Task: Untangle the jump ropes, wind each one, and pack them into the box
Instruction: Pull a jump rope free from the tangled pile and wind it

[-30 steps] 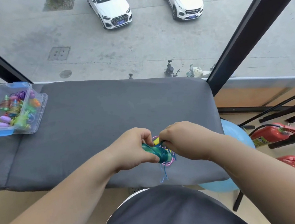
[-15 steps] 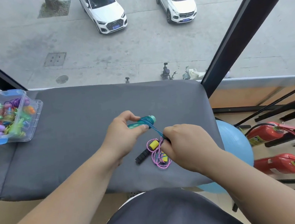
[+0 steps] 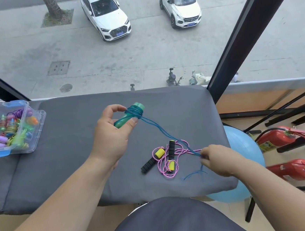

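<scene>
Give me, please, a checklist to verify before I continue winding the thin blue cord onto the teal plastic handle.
1. Left hand grips the teal plastic handle: ok.
2. Right hand pinches the thin blue cord: ok.
3. Blue cord free of the pink braided rope: cannot tell; they cross beside the right hand.
4. Cord wound completely: not ok; a few turns on the handle, long strands loose.
5. Clear plastic box open, at the left end of the grey cushion: ok.
</scene>
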### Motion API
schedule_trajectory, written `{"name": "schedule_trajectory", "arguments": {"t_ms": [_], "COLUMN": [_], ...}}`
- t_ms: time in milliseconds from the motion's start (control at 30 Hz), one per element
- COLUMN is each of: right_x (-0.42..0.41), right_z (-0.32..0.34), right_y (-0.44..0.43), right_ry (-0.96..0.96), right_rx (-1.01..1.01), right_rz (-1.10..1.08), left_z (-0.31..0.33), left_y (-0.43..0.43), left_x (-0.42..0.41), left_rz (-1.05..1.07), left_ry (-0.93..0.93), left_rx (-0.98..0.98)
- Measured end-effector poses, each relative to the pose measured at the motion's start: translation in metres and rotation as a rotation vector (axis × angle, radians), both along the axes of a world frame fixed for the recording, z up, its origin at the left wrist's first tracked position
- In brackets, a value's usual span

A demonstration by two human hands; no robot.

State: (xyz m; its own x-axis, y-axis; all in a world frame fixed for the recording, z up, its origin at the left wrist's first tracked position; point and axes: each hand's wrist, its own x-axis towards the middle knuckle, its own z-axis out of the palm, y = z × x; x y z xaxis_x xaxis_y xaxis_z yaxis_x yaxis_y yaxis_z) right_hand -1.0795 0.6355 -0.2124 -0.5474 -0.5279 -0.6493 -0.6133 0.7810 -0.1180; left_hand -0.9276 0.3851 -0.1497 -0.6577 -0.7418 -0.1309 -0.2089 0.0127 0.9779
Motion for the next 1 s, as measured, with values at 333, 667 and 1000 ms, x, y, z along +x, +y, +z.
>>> {"name": "schedule_trajectory", "arguments": {"t_ms": [333,667,1000], "right_x": [0.026,0.051,0.051], "right_z": [0.078,0.079,0.068], "right_y": [-0.06,-0.077,-0.047], "right_ry": [-0.364,-0.305,-0.38], "right_rx": [-0.766,-0.752,-0.921], "right_rz": [-0.111,-0.153,-0.147], "left_z": [0.014,0.006,0.025], "left_y": [0.019,0.029,0.045], "left_x": [0.004,0.007,0.006], "left_rz": [-0.246,-0.18,-0.271], "left_ry": [-0.14,-0.218,-0.101], "left_rx": [-0.362,-0.19,0.484]}}
